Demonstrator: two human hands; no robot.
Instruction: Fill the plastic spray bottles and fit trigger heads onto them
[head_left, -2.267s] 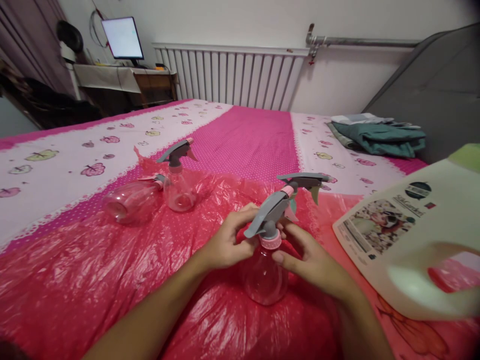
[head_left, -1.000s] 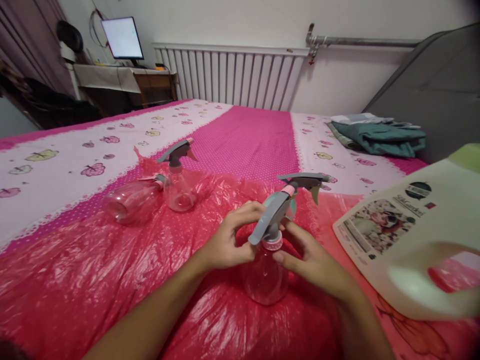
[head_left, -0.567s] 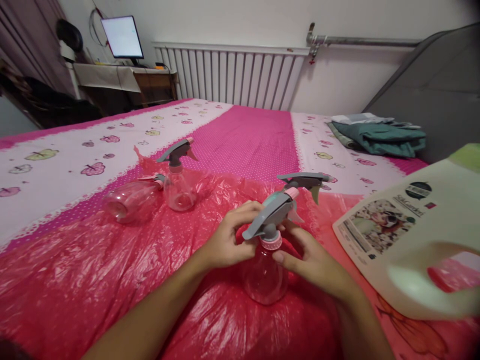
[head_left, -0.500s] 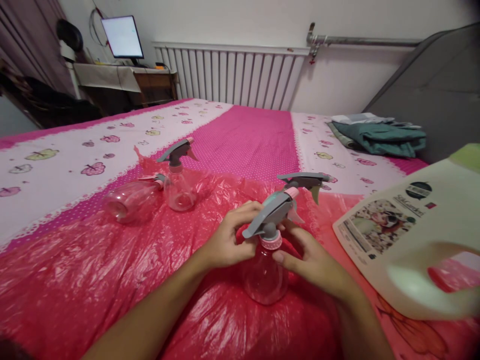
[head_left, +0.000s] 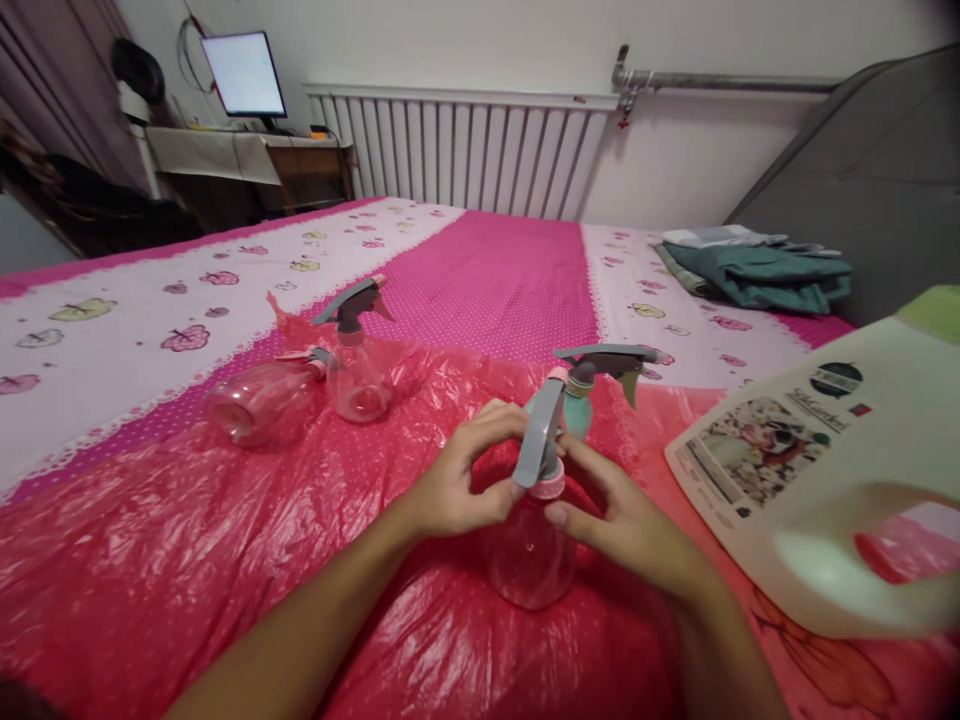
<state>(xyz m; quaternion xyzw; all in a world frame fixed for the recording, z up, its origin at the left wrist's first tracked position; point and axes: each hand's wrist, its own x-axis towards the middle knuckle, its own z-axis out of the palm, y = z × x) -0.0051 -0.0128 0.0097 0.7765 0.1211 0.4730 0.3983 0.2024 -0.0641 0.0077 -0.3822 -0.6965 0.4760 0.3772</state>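
Observation:
A clear spray bottle (head_left: 531,560) stands upright on red plastic sheeting in front of me. It has a pink collar and a grey trigger head (head_left: 541,435), whose nozzle points away from me. My left hand (head_left: 469,480) curls around the left of the head, its thumb tip at the head's rear end by the collar. From the right, my right hand (head_left: 619,510) grips the neck, thumb on the near side; its other fingertips are partly hidden behind the head. Just beyond is a green spray bottle (head_left: 577,408) with a grey head, partly covered by my hands.
Left on the sheeting (head_left: 225,550), one clear spray bottle (head_left: 360,385) stands and another (head_left: 259,400) lies on its side. A large, pale jug (head_left: 810,520) with a handle is close on the right. Folded cloths (head_left: 757,272) lie farther back on the bed.
The grey trigger head has turned counterclockwise on the bottle, its nozzle swinging from right to away from me. More of the green bottle shows. Both hands have stayed nearly in place.

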